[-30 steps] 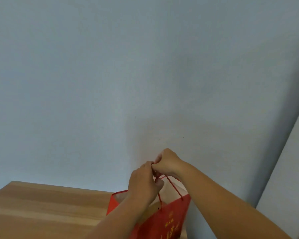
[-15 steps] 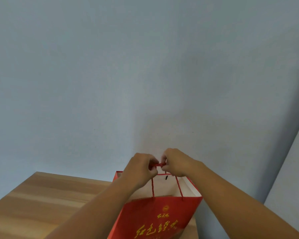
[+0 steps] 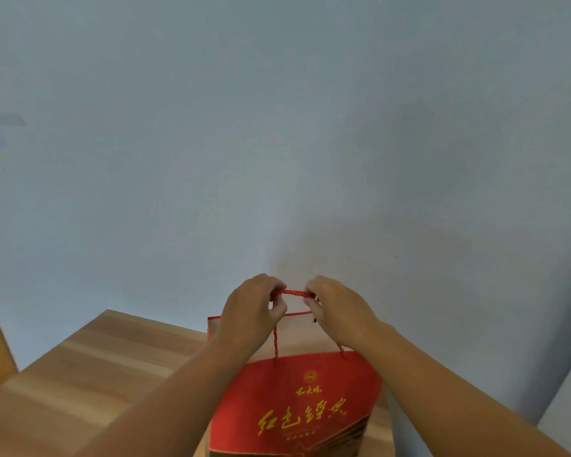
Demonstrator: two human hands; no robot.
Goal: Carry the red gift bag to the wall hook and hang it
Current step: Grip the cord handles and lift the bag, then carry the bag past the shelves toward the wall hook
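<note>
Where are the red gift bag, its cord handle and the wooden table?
red gift bag [image 3: 294, 400]: head view, printed front panel.
cord handle [image 3: 294, 293]: head view, stretch between the two hands.
wooden table [image 3: 96, 374]: head view, bare top.

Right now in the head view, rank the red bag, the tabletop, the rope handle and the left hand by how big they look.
1. Tabletop
2. Red bag, partly cut off by the frame
3. Left hand, though nearness to the camera may flatter it
4. Rope handle

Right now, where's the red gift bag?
Head view, bottom centre: the red gift bag is over the wooden table's right end, near the wall, its rope handle pinched between left hand and right hand.
</note>
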